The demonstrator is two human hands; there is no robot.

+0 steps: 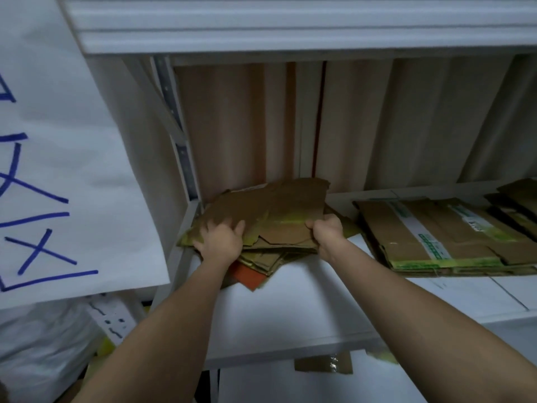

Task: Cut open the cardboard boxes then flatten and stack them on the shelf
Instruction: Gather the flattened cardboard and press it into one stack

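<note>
The left hand (222, 242) lies spread, fingers straight, pressing the flattened cardboard stack (270, 219) on the white shelf (290, 309); at three o'clock, the right hand (327, 232) grips its edge.

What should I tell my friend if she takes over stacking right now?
Left hand: lies spread on top of the left pile of flattened cardboard, fingers fairly straight.
Right hand: grips that pile's right edge.
The left pile sits crooked at the left end of the shelf; a neater right pile lies further right.
Done: these boxes are cut and flattened.
Left: square up the left pile. Whether more boxes wait cannot be seen.
</note>
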